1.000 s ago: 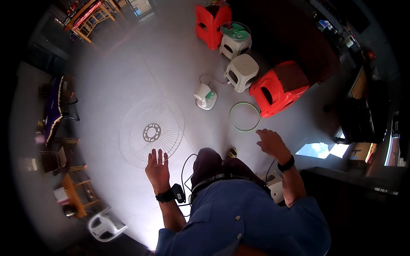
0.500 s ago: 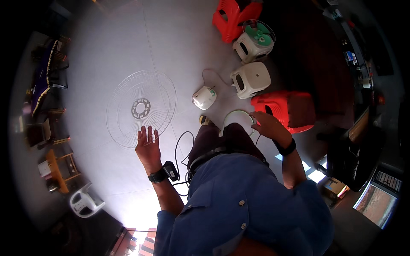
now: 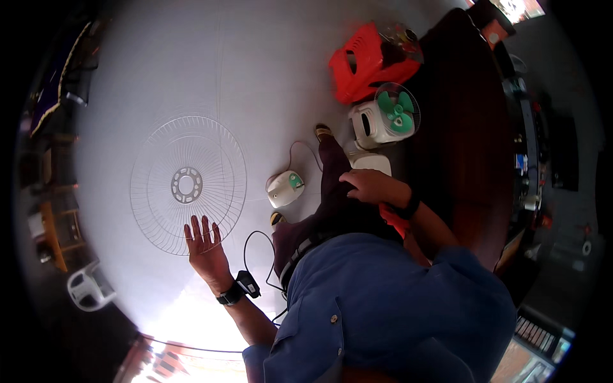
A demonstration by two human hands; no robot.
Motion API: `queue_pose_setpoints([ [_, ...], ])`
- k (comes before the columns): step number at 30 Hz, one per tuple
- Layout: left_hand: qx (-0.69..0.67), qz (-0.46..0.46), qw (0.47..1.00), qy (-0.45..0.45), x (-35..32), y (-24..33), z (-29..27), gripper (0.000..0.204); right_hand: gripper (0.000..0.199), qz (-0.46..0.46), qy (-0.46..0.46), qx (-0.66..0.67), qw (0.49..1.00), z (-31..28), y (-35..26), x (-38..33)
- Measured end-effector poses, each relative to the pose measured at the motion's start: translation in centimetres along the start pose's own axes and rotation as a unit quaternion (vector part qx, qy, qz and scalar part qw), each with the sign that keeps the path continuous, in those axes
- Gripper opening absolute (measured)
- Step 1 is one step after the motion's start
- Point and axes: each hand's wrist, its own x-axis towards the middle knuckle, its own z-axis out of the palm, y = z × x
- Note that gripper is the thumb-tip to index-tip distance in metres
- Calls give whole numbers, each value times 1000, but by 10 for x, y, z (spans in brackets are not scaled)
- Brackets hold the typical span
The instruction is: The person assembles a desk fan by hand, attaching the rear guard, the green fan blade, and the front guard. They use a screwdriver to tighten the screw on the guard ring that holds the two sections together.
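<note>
The left hand (image 3: 207, 258) has its grip closed on the near rim of a big round wire fan grille (image 3: 186, 172), the fingers nearly straight and slightly apart among the wires; the grille hangs over the pale floor (image 3: 147, 83) on the left. The right hand (image 3: 380, 187) is bent in over the person's leg (image 3: 335, 169), its fingers curled (whether that grip pinches anything, I cannot tell). To the right of the grille, on the floor, sits a white fan base (image 3: 285, 189) with a green panel and a thin cord (image 3: 305, 143) looping behind it; the leg comes down between this base and the stools. Just beyond the right hand, a white stool (image 3: 370, 161) is partly covered by it, and farther off another white stool (image 3: 365, 126) bears a fan head (image 3: 397, 110) with green blades. Past that stands a red stool (image 3: 357, 64). A long dark surface (image 3: 479, 127) closes off the right side, while a white chair (image 3: 89, 287) stands near on the far left, well apart from the grille.
</note>
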Motion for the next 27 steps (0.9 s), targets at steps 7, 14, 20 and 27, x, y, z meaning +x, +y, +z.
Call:
queue_pose_setpoints([
  [7,-94,-12,991,92,8,38,51,69,32,11,-53,195,979,-103,-60,164],
  [14,-84,-46,991,97,-10,96,1,64,54,172,-140,517,827,-53,-196,236],
  [20,-12,-56,998,12,19,103,-83,63,41,153,-175,507,830,44,-213,297],
  [27,132,71,970,193,35,49,-261,56,35,68,-85,575,811,166,-124,333],
])
